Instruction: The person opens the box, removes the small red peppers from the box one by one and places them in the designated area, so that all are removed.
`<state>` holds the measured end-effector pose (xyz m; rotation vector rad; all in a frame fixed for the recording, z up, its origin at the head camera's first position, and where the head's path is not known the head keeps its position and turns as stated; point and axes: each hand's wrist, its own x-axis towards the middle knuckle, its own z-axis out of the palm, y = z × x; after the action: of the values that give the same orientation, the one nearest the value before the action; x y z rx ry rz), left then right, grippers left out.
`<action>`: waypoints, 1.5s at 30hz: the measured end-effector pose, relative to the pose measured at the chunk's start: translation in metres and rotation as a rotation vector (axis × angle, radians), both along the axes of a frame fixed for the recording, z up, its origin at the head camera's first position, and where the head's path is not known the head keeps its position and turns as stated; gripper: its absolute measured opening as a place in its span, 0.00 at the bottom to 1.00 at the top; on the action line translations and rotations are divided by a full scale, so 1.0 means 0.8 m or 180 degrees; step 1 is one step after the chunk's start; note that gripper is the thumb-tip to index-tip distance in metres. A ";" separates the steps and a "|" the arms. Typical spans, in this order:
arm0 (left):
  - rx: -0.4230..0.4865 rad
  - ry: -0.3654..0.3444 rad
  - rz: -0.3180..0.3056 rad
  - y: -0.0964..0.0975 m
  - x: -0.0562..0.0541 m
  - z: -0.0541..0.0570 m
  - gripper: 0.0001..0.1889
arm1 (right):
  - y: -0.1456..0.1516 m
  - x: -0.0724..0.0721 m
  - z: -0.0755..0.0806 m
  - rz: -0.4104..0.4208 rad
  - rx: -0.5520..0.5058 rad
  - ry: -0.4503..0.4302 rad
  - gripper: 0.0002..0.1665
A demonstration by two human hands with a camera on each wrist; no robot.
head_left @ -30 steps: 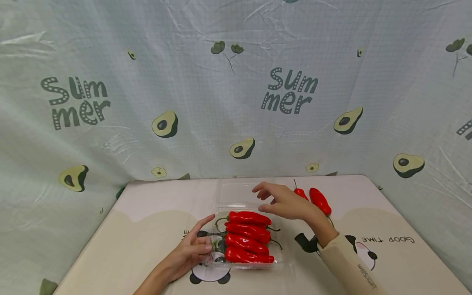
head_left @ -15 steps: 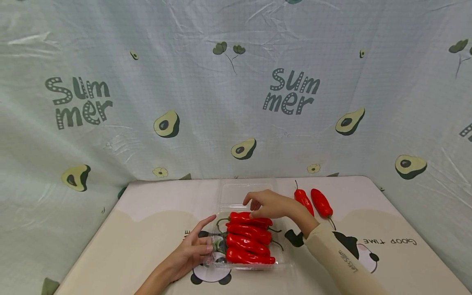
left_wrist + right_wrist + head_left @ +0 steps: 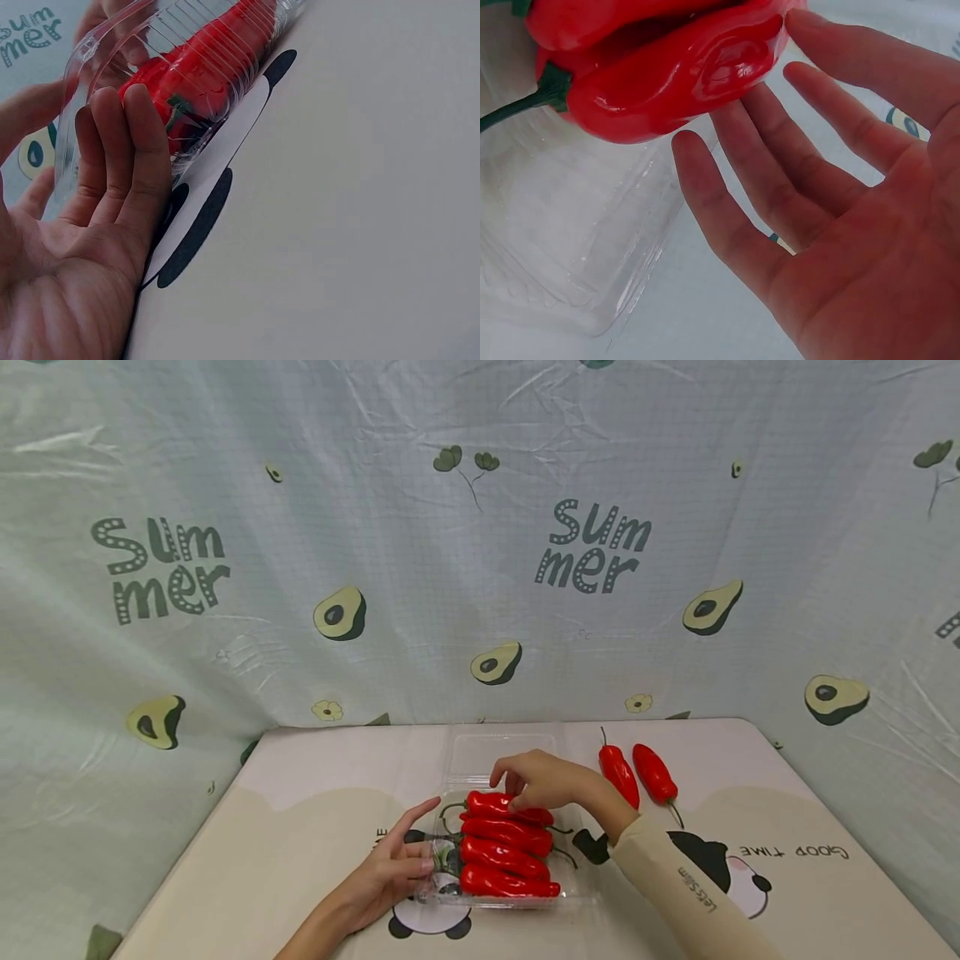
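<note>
In the head view a clear plastic box holds a row of several red peppers, its lid folded back on the far side. My left hand rests at the box's left side. Its straight fingers touch the clear wall in the left wrist view. Over the far end of the row, my right hand reaches in from the right. The right thumb lies against the farthest red pepper, with fingers on that pepper's other side. The fingertips behind the pepper are hidden.
Two more red peppers lie behind the right forearm: a nearer one and another farther right. The tabletop has a printed panda pattern. A fabric backdrop with avocado prints rises behind and along the sides.
My right hand has come down and left onto the farthest pepper in the box, which is slightly shifted. The loose peppers are more exposed. My left hand stays at the box's side.
</note>
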<state>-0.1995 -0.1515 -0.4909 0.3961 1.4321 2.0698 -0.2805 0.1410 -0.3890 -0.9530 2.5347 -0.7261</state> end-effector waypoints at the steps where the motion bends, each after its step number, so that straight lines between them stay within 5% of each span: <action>1: 0.0006 0.0005 -0.0001 0.000 0.000 0.000 0.46 | -0.001 0.000 0.000 -0.0003 -0.0008 -0.0003 0.19; 16: 0.0016 0.0003 0.0000 -0.001 0.002 0.001 0.46 | -0.008 0.004 0.003 -0.0162 0.0003 0.0034 0.11; 45: -0.0033 -0.0047 0.0034 -0.001 0.000 0.001 0.46 | -0.021 0.010 0.001 -0.0072 0.0186 -0.0208 0.29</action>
<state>-0.1992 -0.1521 -0.4897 0.3691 1.4386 2.0688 -0.2727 0.1239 -0.3880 -0.8686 2.4992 -0.6747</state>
